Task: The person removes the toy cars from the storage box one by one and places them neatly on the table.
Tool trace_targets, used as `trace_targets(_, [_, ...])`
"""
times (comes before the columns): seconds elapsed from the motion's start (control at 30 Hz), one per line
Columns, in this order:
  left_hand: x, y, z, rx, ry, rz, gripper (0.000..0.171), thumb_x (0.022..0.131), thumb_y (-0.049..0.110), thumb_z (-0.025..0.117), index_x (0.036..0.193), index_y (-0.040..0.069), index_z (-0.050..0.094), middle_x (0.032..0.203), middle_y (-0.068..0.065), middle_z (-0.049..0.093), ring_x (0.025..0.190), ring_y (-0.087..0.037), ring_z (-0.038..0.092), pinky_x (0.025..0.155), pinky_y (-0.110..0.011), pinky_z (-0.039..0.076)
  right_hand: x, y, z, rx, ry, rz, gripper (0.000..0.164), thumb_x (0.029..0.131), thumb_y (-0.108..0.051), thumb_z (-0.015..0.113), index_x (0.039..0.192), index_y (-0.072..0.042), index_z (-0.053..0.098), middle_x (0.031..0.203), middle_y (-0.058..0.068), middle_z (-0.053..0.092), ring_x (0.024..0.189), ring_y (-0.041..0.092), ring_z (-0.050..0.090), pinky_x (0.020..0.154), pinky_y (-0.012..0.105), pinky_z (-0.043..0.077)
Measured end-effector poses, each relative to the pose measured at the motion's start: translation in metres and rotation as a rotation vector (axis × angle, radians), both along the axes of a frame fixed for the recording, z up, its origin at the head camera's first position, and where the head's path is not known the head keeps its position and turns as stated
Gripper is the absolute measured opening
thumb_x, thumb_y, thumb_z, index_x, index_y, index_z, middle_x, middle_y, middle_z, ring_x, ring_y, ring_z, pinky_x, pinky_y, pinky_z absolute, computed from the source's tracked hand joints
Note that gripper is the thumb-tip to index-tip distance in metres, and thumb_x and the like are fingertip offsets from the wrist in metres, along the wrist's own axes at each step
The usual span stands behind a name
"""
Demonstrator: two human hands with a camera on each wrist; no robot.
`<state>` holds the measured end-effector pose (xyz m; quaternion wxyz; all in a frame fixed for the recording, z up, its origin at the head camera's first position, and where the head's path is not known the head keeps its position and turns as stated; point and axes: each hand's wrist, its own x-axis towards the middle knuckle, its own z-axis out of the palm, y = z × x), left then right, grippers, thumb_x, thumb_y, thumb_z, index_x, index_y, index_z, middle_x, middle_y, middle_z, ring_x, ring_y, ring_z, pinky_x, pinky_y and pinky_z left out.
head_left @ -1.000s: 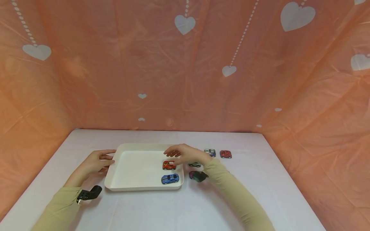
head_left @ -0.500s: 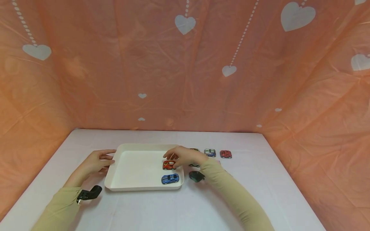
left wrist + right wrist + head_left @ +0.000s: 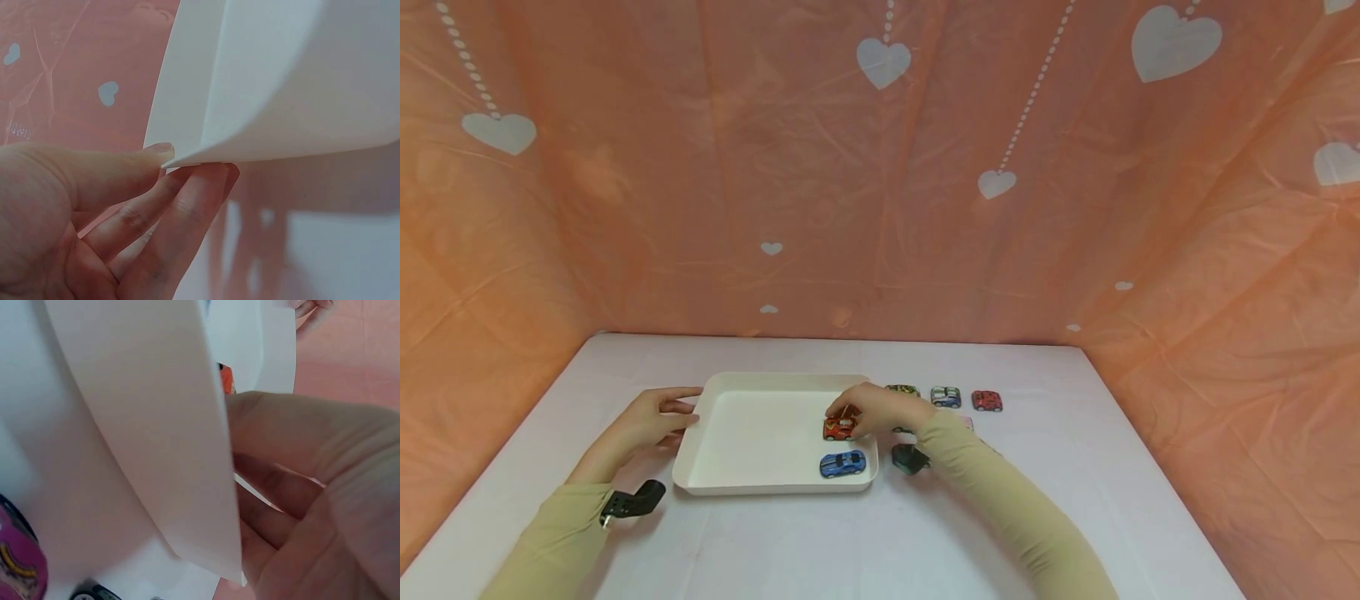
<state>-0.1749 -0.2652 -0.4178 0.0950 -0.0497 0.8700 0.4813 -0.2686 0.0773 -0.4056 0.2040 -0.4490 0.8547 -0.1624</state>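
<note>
A white tray (image 3: 760, 437) lies on the table, and my left hand (image 3: 649, 421) holds its left rim. In the left wrist view the thumb is on top of the rim and the fingers are underneath. Over the tray's right side, my right hand (image 3: 886, 408) pinches a red toy car (image 3: 837, 429) between thumb and fingers. The tray wall (image 3: 156, 425) hides most of that car in the right wrist view. A blue toy car (image 3: 842, 464) sits in the tray's near right corner, just below the red one.
Right of the tray stand several toy cars: a green-yellow one (image 3: 904, 391), a white-and-blue one (image 3: 946, 397) and a red one (image 3: 987, 401). A purple car (image 3: 19, 562) shows in the right wrist view. My right forearm covers part of this group. An orange curtain (image 3: 820, 275) hangs behind.
The right hand has lowered slightly onto the red car, and its fingers have closed round it. The left hand and the tray stay where they were.
</note>
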Motion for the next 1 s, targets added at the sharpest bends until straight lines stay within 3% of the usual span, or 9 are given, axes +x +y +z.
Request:
trace_targets(0.77, [-0.0008, -0.0014, -0.0014, -0.003, 0.012, -0.012, 0.056, 0.092, 0.008, 0.062, 0.140, -0.008, 0.038, 0.116, -0.031, 0.056, 0.071, -0.020, 0.060, 0.060, -0.033, 0.053, 0.0002, 0.0009, -0.0065, -0.055, 0.030, 0.012, 0.045, 0.076, 0.007, 0.073, 0.119, -0.007, 0.066, 0.106, -0.002, 0.064, 0.093, 0.006, 0.055, 0.082, 0.017, 0.044])
trace_targets(1.0, [-0.0010, -0.0006, -0.0015, -0.002, 0.015, -0.006, 0.056, 0.092, 0.007, 0.062, 0.140, -0.008, 0.038, 0.116, -0.031, 0.057, 0.070, -0.020, 0.060, 0.060, -0.033, 0.053, -0.0014, 0.0048, 0.0003, -0.109, 0.029, 0.016, 0.045, 0.077, 0.004, 0.074, 0.120, -0.007, 0.066, 0.108, 0.000, 0.063, 0.094, 0.008, 0.056, 0.082, 0.019, 0.045])
